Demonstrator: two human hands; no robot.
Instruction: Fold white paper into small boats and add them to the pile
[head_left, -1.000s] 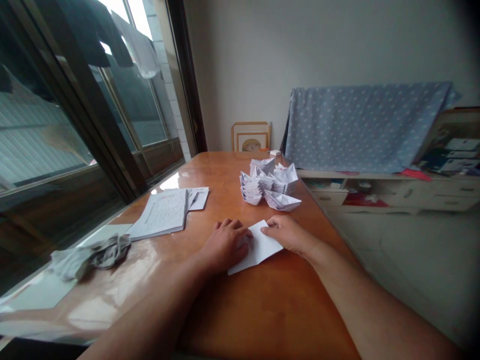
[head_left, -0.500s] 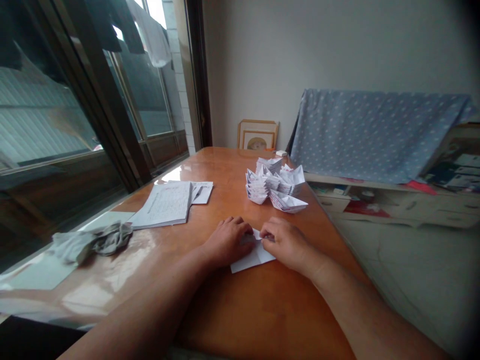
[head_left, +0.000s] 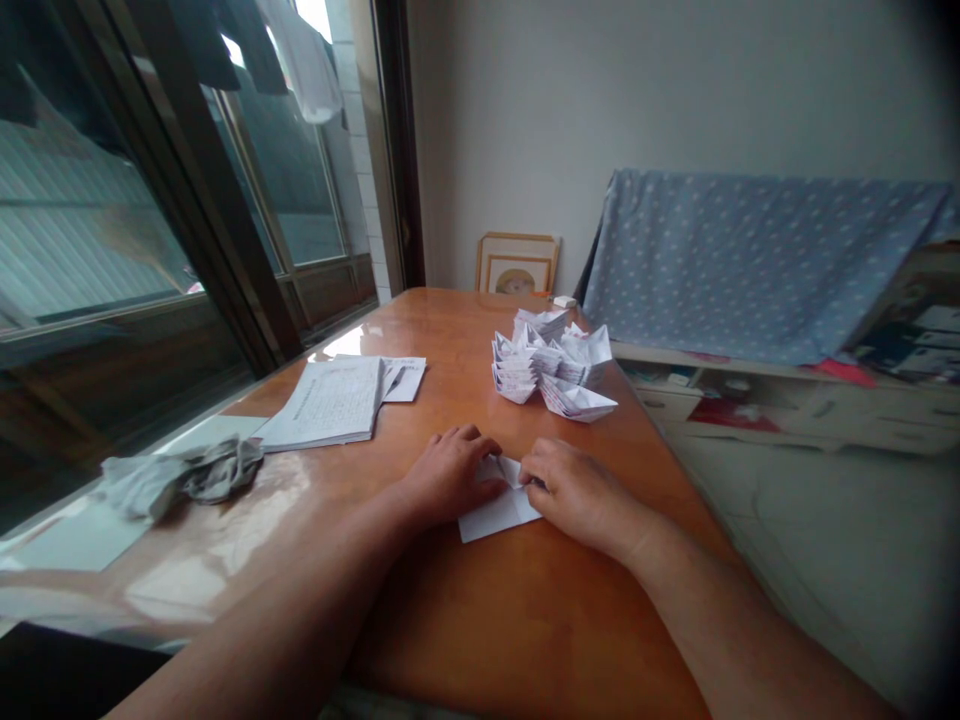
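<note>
Both forearms stretch over the tabletop (head_left: pixel 465 620). Palm-down, left hand (head_left: pixel 450 477) and right hand (head_left: pixel 571 492) curl their fingers (head_left: pixel 480 460) onto the folded white paper (head_left: pixel 496 517).

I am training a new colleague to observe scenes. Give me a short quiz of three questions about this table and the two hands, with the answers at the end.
1. True or false: the left hand and the right hand both touch the white paper on the table.
2. What lies beyond the hands, farther along the table? A) a pile of folded paper boats B) a laptop C) a mug
3. Which hand is nearer to the stack of printed sheets?
Key: 1 true; 2 A; 3 the left hand.
</note>
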